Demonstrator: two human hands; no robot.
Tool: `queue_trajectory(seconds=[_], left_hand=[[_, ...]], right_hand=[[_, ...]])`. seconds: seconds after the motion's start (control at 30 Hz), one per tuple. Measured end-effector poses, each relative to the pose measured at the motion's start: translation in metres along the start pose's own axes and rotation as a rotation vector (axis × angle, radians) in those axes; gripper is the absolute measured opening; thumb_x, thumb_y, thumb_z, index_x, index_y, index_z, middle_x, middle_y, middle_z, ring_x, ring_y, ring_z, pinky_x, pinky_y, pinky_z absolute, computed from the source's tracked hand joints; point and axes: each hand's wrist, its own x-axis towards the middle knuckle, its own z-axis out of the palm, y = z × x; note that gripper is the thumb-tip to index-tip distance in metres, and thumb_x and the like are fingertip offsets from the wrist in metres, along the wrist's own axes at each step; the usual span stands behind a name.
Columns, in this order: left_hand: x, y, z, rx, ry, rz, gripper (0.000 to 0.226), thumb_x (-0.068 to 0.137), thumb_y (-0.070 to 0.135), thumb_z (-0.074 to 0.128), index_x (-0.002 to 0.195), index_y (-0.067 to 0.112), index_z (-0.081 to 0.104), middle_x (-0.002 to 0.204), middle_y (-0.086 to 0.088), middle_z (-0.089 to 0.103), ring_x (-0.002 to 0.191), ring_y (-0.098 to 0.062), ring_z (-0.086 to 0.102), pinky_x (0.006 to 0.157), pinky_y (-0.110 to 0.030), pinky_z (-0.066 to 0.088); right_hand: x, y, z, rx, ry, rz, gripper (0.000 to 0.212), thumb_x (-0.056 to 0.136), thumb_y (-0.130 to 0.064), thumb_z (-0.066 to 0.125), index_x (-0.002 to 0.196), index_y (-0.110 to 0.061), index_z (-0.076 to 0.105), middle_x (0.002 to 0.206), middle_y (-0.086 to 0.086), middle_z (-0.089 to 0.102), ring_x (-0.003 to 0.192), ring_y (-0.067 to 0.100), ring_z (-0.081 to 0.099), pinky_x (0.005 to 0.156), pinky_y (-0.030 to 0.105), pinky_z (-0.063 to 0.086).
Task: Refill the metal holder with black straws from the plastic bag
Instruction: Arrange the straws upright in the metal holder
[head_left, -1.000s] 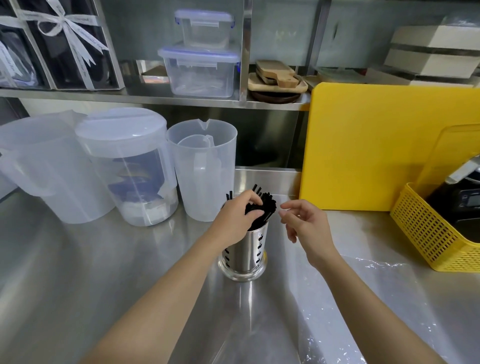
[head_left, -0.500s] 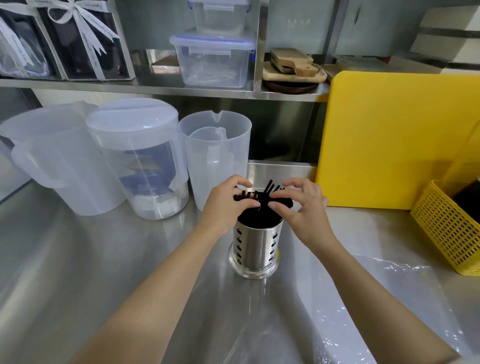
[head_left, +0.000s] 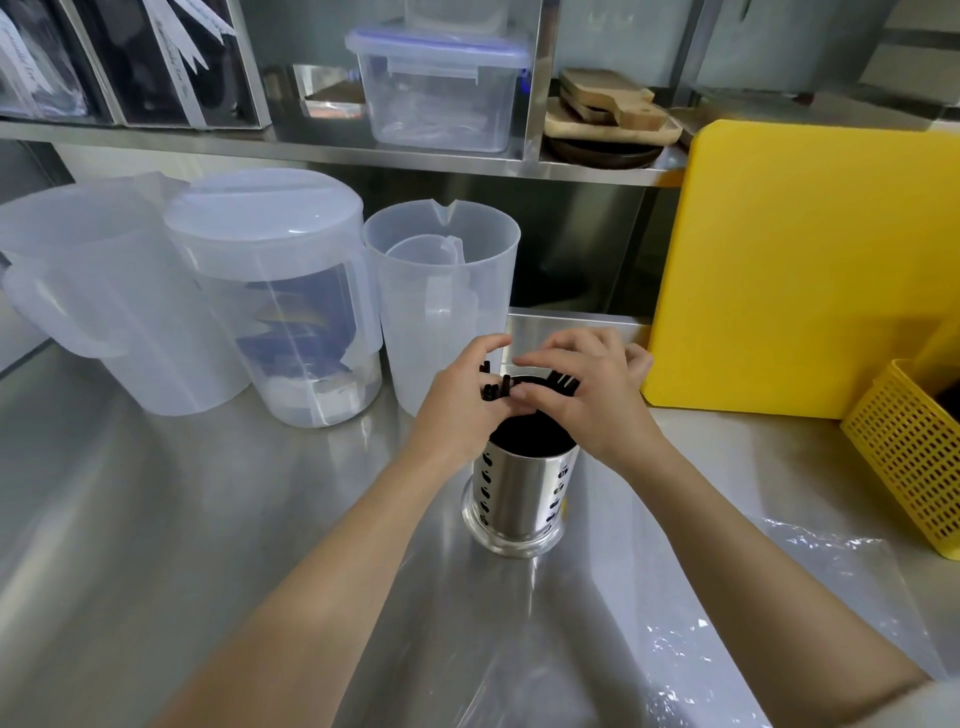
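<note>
A perforated metal holder (head_left: 519, 499) stands upright on the steel counter, packed with black straws (head_left: 524, 436) whose tips stick out above its rim. My left hand (head_left: 462, 410) curls around the left side of the straw bundle, fingers closed on several tips. From the right, my right hand (head_left: 587, 395) lies over the top of the bundle, fingers pressed on the straws. A clear plastic bag (head_left: 810, 597) lies flat on the counter under my right forearm; I cannot tell whether any straws are in it.
Three translucent plastic jugs (head_left: 441, 306) stand just behind and left of the holder. A yellow cutting board (head_left: 800, 270) leans at the back right, with a yellow basket (head_left: 904, 457) at the right edge. A shelf above carries a clear lidded box (head_left: 441, 88) and wooden boards.
My right hand moved in from beside the holder onto the straw tops, meeting my left hand. The straws have been pushed together. The camera moved closer and lower.
</note>
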Motion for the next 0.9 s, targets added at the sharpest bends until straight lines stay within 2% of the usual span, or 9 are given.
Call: queue_trajectory(seconds=[0.1,0.17,0.23,0.3,0.4,0.5,0.57,0.7,0.9], left_hand=[[0.002,-0.001,0.000,-0.003,-0.012,0.016,0.066,0.079,0.014,0.069,0.135,0.032,0.038,0.072,0.017,0.065,0.073,-0.002,0.062,0.071,-0.014,0.047],[0.003,-0.004,0.000,-0.005,-0.016,0.021,0.067,0.078,0.014,0.070,0.135,0.031,0.038,0.076,0.016,0.067,0.078,-0.006,0.064,0.076,-0.017,0.048],[0.002,-0.004,-0.002,0.005,-0.033,0.031,0.067,0.074,0.015,0.073,0.131,0.029,0.042,0.086,0.016,0.067,0.087,-0.004,0.061,0.080,-0.013,0.043],[-0.001,-0.008,-0.006,0.024,-0.023,0.080,0.059,0.070,0.014,0.077,0.121,0.026,0.050,0.095,0.020,0.061,0.091,0.004,0.055,0.081,-0.010,0.037],[-0.003,-0.015,-0.013,0.075,0.051,0.154,0.036,0.066,0.017,0.080,0.093,0.031,0.059,0.093,0.020,0.052,0.086,0.006,0.050,0.079,-0.005,0.033],[-0.005,-0.020,-0.018,0.093,0.083,0.123,0.027,0.068,0.020,0.079,0.091,0.027,0.067,0.089,0.018,0.051,0.082,0.004,0.048,0.077,-0.003,0.032],[-0.005,-0.020,-0.019,0.094,0.082,0.129,0.026,0.069,0.021,0.078,0.092,0.027,0.068,0.088,0.018,0.053,0.083,0.002,0.049,0.079,-0.005,0.034],[-0.004,-0.018,-0.016,0.105,0.082,0.135,0.013,0.074,0.019,0.074,0.084,0.024,0.070,0.079,0.018,0.057,0.081,-0.005,0.053,0.082,-0.023,0.042],[-0.004,-0.019,-0.015,0.047,0.087,0.090,0.009,0.078,0.023,0.071,0.086,0.020,0.073,0.080,0.013,0.064,0.090,-0.010,0.060,0.086,-0.022,0.043]], right_hand=[[0.006,-0.004,0.003,-0.001,-0.045,-0.061,0.025,0.084,-0.040,0.059,0.102,-0.028,0.071,0.109,-0.008,0.060,0.107,0.008,0.033,0.082,0.021,0.004],[0.009,-0.005,0.005,0.016,-0.044,-0.067,0.021,0.084,-0.037,0.059,0.096,-0.025,0.073,0.100,-0.012,0.060,0.102,0.005,0.032,0.083,0.024,0.006],[0.012,-0.003,0.006,0.044,-0.045,-0.021,0.018,0.084,-0.035,0.060,0.090,-0.024,0.073,0.092,-0.017,0.054,0.098,0.002,0.030,0.083,0.024,0.007],[0.014,0.000,0.007,0.054,-0.054,0.023,0.016,0.084,-0.034,0.060,0.088,-0.024,0.072,0.090,-0.017,0.053,0.097,0.003,0.033,0.078,0.023,0.008],[0.015,0.004,0.005,0.103,-0.072,0.078,0.012,0.083,-0.033,0.062,0.086,-0.025,0.071,0.090,-0.016,0.057,0.103,0.009,0.040,0.075,0.023,0.009],[0.014,0.007,0.003,0.175,-0.103,0.118,0.006,0.083,-0.032,0.063,0.083,-0.029,0.068,0.090,-0.015,0.058,0.106,0.012,0.042,0.084,0.027,0.012],[0.013,0.006,0.003,0.209,-0.124,0.121,0.004,0.083,-0.031,0.063,0.080,-0.031,0.066,0.086,-0.017,0.057,0.106,0.015,0.043,0.088,0.031,0.018],[0.013,0.003,0.003,0.202,-0.139,0.135,0.007,0.083,-0.033,0.063,0.076,-0.035,0.061,0.082,-0.021,0.054,0.107,0.017,0.044,0.087,0.031,0.018],[0.012,0.007,0.003,0.239,-0.133,0.162,0.009,0.081,-0.033,0.065,0.075,-0.037,0.060,0.078,-0.027,0.050,0.106,0.019,0.048,0.095,0.037,0.030]])
